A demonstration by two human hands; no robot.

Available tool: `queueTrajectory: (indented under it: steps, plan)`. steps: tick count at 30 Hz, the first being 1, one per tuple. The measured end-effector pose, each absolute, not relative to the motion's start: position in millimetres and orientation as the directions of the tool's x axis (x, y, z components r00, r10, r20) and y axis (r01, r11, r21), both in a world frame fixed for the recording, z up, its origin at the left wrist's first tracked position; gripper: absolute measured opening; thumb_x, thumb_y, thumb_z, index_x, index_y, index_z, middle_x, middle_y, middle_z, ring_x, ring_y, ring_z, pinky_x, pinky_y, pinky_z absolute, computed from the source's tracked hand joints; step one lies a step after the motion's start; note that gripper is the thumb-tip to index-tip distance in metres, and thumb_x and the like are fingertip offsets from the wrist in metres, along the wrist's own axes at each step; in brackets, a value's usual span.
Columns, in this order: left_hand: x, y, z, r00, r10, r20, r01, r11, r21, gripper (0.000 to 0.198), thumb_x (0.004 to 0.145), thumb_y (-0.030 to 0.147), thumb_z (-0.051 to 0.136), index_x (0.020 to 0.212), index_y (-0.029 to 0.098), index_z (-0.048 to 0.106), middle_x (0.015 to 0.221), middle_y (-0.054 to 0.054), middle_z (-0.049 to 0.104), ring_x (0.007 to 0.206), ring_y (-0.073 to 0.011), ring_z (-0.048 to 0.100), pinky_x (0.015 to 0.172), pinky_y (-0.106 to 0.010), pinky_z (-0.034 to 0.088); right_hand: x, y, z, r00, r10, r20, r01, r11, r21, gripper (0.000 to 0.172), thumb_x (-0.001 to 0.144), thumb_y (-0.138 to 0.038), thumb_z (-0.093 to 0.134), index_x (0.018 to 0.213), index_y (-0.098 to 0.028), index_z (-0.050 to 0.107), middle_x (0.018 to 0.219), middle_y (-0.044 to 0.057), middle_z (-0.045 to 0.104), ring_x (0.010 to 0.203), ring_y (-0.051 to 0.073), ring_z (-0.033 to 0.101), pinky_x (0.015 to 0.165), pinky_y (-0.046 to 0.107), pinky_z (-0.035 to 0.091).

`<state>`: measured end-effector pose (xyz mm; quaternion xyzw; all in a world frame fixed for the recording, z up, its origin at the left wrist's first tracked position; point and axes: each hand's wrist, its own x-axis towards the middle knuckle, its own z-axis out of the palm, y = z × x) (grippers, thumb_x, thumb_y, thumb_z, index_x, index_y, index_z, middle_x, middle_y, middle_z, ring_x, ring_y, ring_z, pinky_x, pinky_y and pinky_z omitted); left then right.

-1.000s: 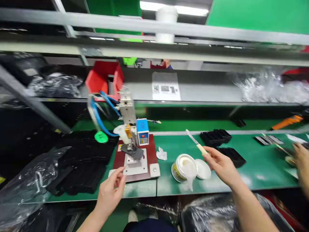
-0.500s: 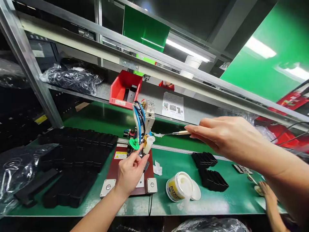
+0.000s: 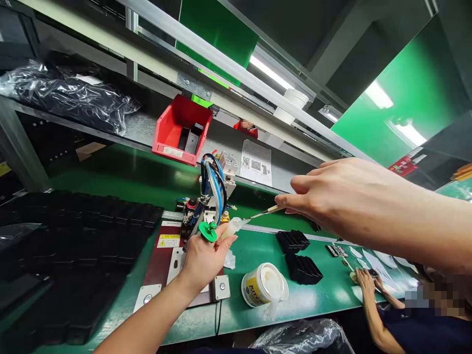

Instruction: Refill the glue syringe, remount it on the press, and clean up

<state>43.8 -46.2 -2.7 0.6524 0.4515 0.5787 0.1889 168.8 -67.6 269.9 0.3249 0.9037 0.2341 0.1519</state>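
My left hand [image 3: 208, 255] is closed round a small translucent white syringe barrel [image 3: 233, 227], its open mouth tilted up to the right. Beside my fingers sits a green cap-like fitting [image 3: 208, 232], below the machine's blue, black and white hoses; whether I touch it is hard to tell. My right hand [image 3: 324, 196] grips the pale handle of a thin spatula [image 3: 263, 213]. The spatula's tip, with white paste on it, is at the barrel's mouth. Below stands an open tub of white paste [image 3: 260, 287], with paste smeared over its rim.
A bench machine [image 3: 221, 182] on a dark red base stands behind my left hand. Black trays [image 3: 304, 268] lie to the right, and stacked black parts [image 3: 99, 241] to the left. A red bin [image 3: 180, 132] sits on the shelf. At right, a co-worker's hands [image 3: 365, 280] rest on the bench.
The spatula has come down and left to the barrel's mouth. My left hand has tilted the barrel toward it. The view has shifted to the right, showing more of the co-worker.
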Motion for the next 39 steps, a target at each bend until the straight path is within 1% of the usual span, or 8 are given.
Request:
queueTrajectory:
  steps: [3, 5, 12, 20, 26, 29, 33, 39]
  plan:
    - [45, -44, -7, -0.082, 0.791, 0.606, 0.349, -0.546, 0.761, 0.031, 0.084, 0.036, 0.059, 0.102, 0.014, 0.072, 0.051, 0.002, 0.061, 0.042, -0.0082, 0.049, 0.044, -0.018, 0.038, 153, -65, 271, -0.707, 0.662, -0.248, 0.346, 0.630, 0.696, 0.029, 0.073, -0.029, 0.045, 0.082, -0.036, 0.072, 0.054, 0.006, 0.057, 0.043, 0.020, 0.042, 0.046, 0.036, 0.018]
    - [45, -43, -9, -0.082, 0.772, 0.631, 0.351, -0.570, 0.743, 0.030, 0.086, 0.037, 0.058, 0.102, 0.016, 0.072, 0.052, 0.001, 0.062, 0.042, -0.0085, 0.050, 0.045, -0.018, 0.039, 142, -63, 271, -0.683, 0.665, -0.302, 0.285, 0.623, 0.729, 0.028, 0.068, -0.028, 0.048, 0.079, -0.038, 0.072, 0.053, 0.005, 0.058, 0.043, 0.019, 0.042, 0.045, 0.036, 0.018]
    - [44, -39, -8, -0.092, 0.665, 0.741, 0.413, -0.652, 0.636, 0.030, 0.088, 0.038, 0.056, 0.102, 0.017, 0.072, 0.064, -0.003, 0.071, 0.049, -0.0127, 0.062, 0.052, -0.021, 0.048, 103, -56, 259, -0.612, 0.680, -0.404, 0.250, 0.651, 0.717, 0.027, 0.065, -0.029, 0.048, 0.069, -0.041, 0.071, 0.050, 0.004, 0.058, 0.044, 0.021, 0.042, 0.045, 0.036, 0.024]
    - [44, -37, -12, -0.127, 0.618, 0.776, 0.414, -0.678, 0.607, 0.026, 0.087, 0.038, 0.058, 0.096, 0.018, 0.073, 0.083, -0.006, 0.075, 0.066, -0.0189, 0.070, 0.060, -0.025, 0.054, 89, -44, 248, -0.526, 0.697, -0.486, 0.226, 0.666, 0.711, 0.023, 0.060, -0.024, 0.050, 0.062, -0.037, 0.068, 0.047, 0.002, 0.058, 0.043, 0.020, 0.042, 0.044, 0.034, 0.024]
    - [44, -37, -13, -0.138, 0.621, 0.772, 0.389, -0.682, 0.619, 0.027, 0.086, 0.037, 0.059, 0.095, 0.016, 0.073, 0.076, -0.005, 0.074, 0.061, -0.0178, 0.069, 0.058, -0.025, 0.053, 97, -31, 249, -0.398, 0.762, -0.511, 0.375, 0.643, 0.668, 0.022, 0.073, -0.026, 0.052, 0.071, -0.034, 0.073, 0.057, 0.002, 0.065, 0.044, 0.017, 0.045, 0.043, 0.031, 0.028]
    - [44, -36, -13, -0.136, 0.628, 0.766, 0.393, -0.676, 0.623, 0.028, 0.087, 0.039, 0.058, 0.092, 0.016, 0.073, 0.068, -0.004, 0.072, 0.054, -0.0150, 0.066, 0.053, -0.022, 0.050, 107, -29, 248, -0.373, 0.782, -0.500, 0.527, 0.622, 0.579, 0.023, 0.076, -0.028, 0.052, 0.077, -0.034, 0.075, 0.064, 0.002, 0.069, 0.047, 0.017, 0.050, 0.045, 0.030, 0.033]
    - [44, -37, -13, -0.116, 0.656, 0.746, 0.390, -0.661, 0.641, 0.029, 0.087, 0.040, 0.057, 0.096, 0.018, 0.073, 0.062, -0.003, 0.070, 0.051, -0.0133, 0.064, 0.049, -0.021, 0.046, 117, -30, 251, -0.382, 0.800, -0.463, 0.691, 0.580, 0.432, 0.022, 0.078, -0.032, 0.053, 0.074, -0.030, 0.075, 0.062, 0.002, 0.069, 0.047, 0.015, 0.051, 0.045, 0.028, 0.035]
    - [45, -37, -16, -0.103, 0.695, 0.712, 0.345, -0.646, 0.681, 0.028, 0.087, 0.041, 0.057, 0.097, 0.020, 0.073, 0.062, -0.003, 0.070, 0.054, -0.0143, 0.065, 0.051, -0.021, 0.046, 123, -29, 264, -0.198, 0.789, -0.581, 0.860, 0.424, 0.283, 0.029, 0.088, -0.036, 0.049, 0.089, -0.022, 0.075, 0.071, 0.001, 0.069, 0.056, 0.012, 0.055, 0.051, 0.023, 0.037]
